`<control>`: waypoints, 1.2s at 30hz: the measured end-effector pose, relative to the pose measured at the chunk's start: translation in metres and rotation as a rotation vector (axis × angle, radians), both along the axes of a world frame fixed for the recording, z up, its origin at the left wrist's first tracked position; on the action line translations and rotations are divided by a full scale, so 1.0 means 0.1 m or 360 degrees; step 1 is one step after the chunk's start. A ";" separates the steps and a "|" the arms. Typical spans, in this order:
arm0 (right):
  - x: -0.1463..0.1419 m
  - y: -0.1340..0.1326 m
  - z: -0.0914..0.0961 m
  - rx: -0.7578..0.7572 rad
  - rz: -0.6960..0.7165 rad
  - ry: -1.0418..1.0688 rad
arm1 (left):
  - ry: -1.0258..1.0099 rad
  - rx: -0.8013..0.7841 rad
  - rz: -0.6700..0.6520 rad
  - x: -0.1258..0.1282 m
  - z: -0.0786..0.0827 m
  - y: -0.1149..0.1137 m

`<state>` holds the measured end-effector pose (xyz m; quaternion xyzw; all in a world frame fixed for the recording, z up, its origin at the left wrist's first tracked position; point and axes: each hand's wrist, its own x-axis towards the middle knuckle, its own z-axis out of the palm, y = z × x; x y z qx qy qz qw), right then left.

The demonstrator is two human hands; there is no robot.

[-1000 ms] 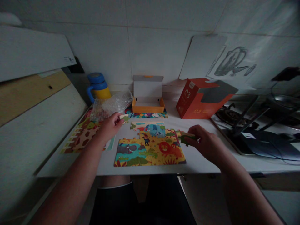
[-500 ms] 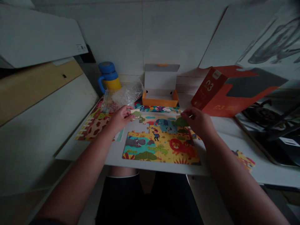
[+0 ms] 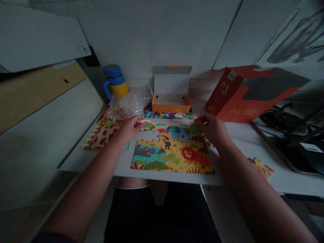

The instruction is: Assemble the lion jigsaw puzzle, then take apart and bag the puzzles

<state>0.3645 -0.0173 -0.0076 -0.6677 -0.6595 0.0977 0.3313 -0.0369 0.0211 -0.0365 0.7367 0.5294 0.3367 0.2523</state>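
Note:
A jigsaw puzzle [image 3: 174, 152] with a blue elephant, red lions, a hippo and a crocodile lies on the white table, with a gap on its upper left side. My left hand [image 3: 130, 128] is closed, thumb and fingers pinching a jigsaw piece [image 3: 147, 126] with green foliage at the puzzle's upper left corner. That piece meets the top row; whether it is locked in I cannot tell. At the upper right corner, the bent fingers of my right hand [image 3: 211, 126] are closed on the puzzle's edge, partly hiding the tree there.
Behind the puzzle stands an open orange box [image 3: 171, 107]. Crumpled clear plastic [image 3: 134, 103] and a blue-yellow flask [image 3: 116, 82] are at back left. Giraffe-patterned pieces [image 3: 102, 136] lie left, loose pieces [image 3: 262, 167] right. A red box [image 3: 235, 101] and a stove [image 3: 280, 123] stand farther right.
The piece in my left hand has come down and right, from a tilt above the corner to lying nearly flat against the top row. My right hand stays at the upper right corner.

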 end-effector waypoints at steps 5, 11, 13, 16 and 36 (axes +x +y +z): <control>0.05 0.01 0.00 0.0027 -0.0020 -0.0027 | -0.0038 0.0009 0.0063 -0.01 -0.02 0.03; 0.06 0.03 -0.02 -0.0030 -0.0020 -0.0045 | -0.0111 -0.0035 0.0081 -0.03 -0.03 0.05; 0.06 0.04 -0.03 -0.0014 -0.0018 -0.0058 | -0.0078 -0.0015 0.0076 -0.02 -0.03 0.05; 0.07 0.03 -0.04 0.0007 -0.0011 -0.0073 | -0.0056 0.0009 0.0072 0.00 -0.01 0.03; 0.02 0.00 0.00 0.0011 -0.0012 -0.0099 | 0.0333 0.0318 -0.0054 0.08 0.02 -0.02</control>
